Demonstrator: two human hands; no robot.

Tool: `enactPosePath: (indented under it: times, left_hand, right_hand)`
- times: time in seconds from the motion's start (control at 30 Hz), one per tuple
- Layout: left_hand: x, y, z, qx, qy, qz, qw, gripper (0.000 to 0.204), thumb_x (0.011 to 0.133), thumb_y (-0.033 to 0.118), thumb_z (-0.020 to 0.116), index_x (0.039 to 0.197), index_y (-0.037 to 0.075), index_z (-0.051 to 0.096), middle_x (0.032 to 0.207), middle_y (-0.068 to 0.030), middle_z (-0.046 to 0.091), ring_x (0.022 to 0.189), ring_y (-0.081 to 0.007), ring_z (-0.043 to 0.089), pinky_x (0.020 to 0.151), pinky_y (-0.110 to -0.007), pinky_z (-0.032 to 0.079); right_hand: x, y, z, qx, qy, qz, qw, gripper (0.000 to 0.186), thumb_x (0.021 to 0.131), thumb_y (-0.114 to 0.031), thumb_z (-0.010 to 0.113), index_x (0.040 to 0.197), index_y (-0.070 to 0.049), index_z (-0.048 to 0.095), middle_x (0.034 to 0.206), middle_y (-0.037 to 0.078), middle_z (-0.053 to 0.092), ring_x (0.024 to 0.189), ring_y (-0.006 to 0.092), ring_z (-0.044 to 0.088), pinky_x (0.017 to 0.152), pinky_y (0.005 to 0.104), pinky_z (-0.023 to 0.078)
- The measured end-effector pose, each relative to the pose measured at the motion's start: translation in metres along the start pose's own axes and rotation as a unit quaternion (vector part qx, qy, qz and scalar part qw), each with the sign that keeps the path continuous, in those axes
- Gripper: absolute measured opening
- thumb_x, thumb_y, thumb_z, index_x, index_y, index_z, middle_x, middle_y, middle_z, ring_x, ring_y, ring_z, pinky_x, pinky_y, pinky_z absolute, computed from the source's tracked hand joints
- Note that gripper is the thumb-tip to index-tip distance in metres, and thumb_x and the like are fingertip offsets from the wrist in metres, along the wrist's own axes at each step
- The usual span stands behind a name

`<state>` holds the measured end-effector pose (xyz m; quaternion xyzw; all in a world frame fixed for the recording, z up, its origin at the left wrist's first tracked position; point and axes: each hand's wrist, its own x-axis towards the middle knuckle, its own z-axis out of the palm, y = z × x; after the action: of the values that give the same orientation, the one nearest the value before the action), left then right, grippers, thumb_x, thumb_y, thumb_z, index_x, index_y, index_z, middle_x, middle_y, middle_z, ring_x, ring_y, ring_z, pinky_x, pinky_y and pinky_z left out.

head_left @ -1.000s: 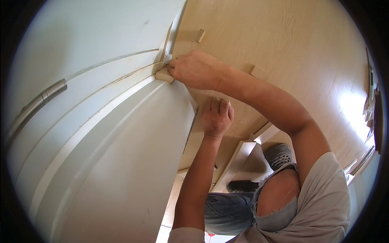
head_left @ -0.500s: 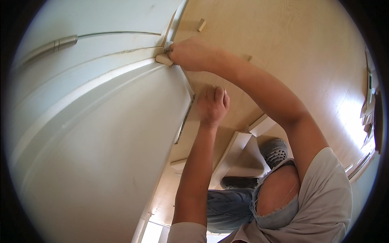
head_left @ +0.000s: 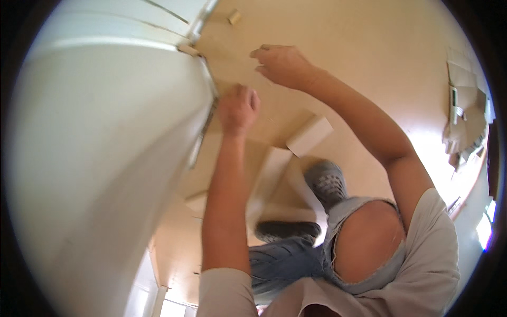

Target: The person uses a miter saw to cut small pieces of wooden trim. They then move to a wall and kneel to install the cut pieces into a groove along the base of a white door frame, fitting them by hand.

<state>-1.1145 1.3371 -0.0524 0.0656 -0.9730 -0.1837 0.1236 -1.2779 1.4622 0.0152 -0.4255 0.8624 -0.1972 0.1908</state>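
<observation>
The right hand [head_left: 282, 64] has moved off the small pale wooden block [head_left: 188, 50] at the flat white panel's [head_left: 105, 116] corner, released and parted; the left hand [head_left: 237, 110] is curled, contents impossible to tell.

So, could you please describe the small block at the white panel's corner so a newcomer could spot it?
Find the big white panel filling the left side, then follow its upper edge rightward to its corner. The small pale block is there, left of the right hand. Unlike the other small block, alone on the floor farther up, this one sits right at the panel.
</observation>
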Motion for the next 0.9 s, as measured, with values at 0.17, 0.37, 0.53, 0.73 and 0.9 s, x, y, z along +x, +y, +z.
enactPosePath:
  times: [0.17,0.37,0.53,0.73,0.9]
  left_hand:
    - [0.009,0.002,-0.005,-0.019,0.049,0.025,0.998,0.011,0.086,0.018,0.065,0.084,0.010,0.058,0.083,-0.0106,0.061,0.074,-0.0342,0.060,0.062,-0.047,0.051]
    - [-0.020,0.032,-0.012,-0.086,0.011,-0.098,0.991,0.015,0.087,0.019,0.068,0.091,0.005,0.064,0.088,-0.0139,0.065,0.087,-0.0347,0.063,0.077,-0.048,0.050]
    - [-0.081,0.085,-0.020,-0.184,-0.078,-0.196,0.960,0.033,0.093,0.030,0.069,0.103,-0.001,0.069,0.095,-0.0169,0.070,0.085,-0.0310,0.066,0.078,-0.041,0.052]
    - [-0.080,0.096,-0.041,-0.224,-0.110,-0.286,0.925,0.038,0.093,0.033,0.072,0.107,-0.003,0.067,0.097,-0.0154,0.073,0.087,-0.0258,0.068,0.078,-0.038,0.054]
    - [-0.057,0.086,-0.041,-0.233,0.090,-0.409,0.877,0.028,0.094,0.021,0.070,0.107,-0.003,0.065,0.096,-0.0143,0.072,0.087,-0.0249,0.070,0.080,-0.036,0.054]
  right_hand:
    - [-0.133,0.046,-0.018,-0.047,-0.050,0.080,0.994,0.029,0.089,-0.024,0.069,0.111,-0.006,0.067,0.099,0.012,0.070,0.097,0.0316,0.068,0.084,0.0429,0.054]
    - [-0.218,0.037,0.021,0.080,-0.024,0.200,0.976,0.038,0.079,-0.027,0.081,0.104,-0.004,0.066,0.096,0.012,0.070,0.092,0.0308,0.067,0.081,0.0412,0.053]
    - [-0.192,0.060,0.001,0.141,-0.055,0.189,0.970,0.027,0.081,-0.024,0.077,0.099,-0.005,0.068,0.096,0.013,0.070,0.096,0.0315,0.068,0.083,0.0413,0.052]
    - [-0.096,0.036,-0.023,0.134,0.032,0.048,0.989,0.014,0.088,-0.021,0.069,0.096,-0.010,0.067,0.094,0.007,0.070,0.093,0.0274,0.067,0.078,0.0396,0.052]
    - [-0.015,0.013,-0.014,0.187,0.093,-0.029,0.978,0.014,0.092,-0.024,0.064,0.097,-0.012,0.069,0.096,0.005,0.070,0.095,0.0272,0.067,0.080,0.0399,0.052]
